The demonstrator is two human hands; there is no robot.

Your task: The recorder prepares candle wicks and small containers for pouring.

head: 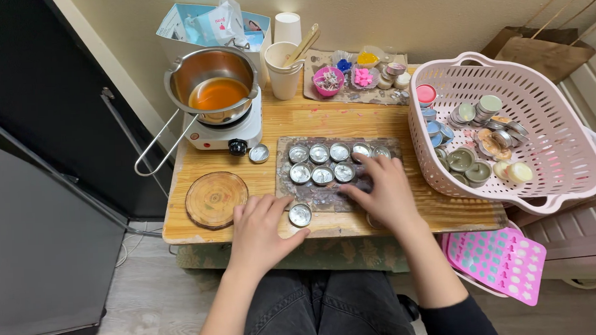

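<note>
The left hand [260, 231] rests open on the small wooden desk [336, 122], fingertips around a round silver tin cup [300, 215] near the front edge. The right hand [383, 192] lies flat over the grey mat of tin cups [321, 163]. A nudge could tip that edge tin off; the steel pot of orange melted wax [217, 90] stands close behind.

Left hand [260, 231] beside small tin [300, 215]; right hand [381, 192] on mat [291, 188] touching tin row [320, 164].
</note>
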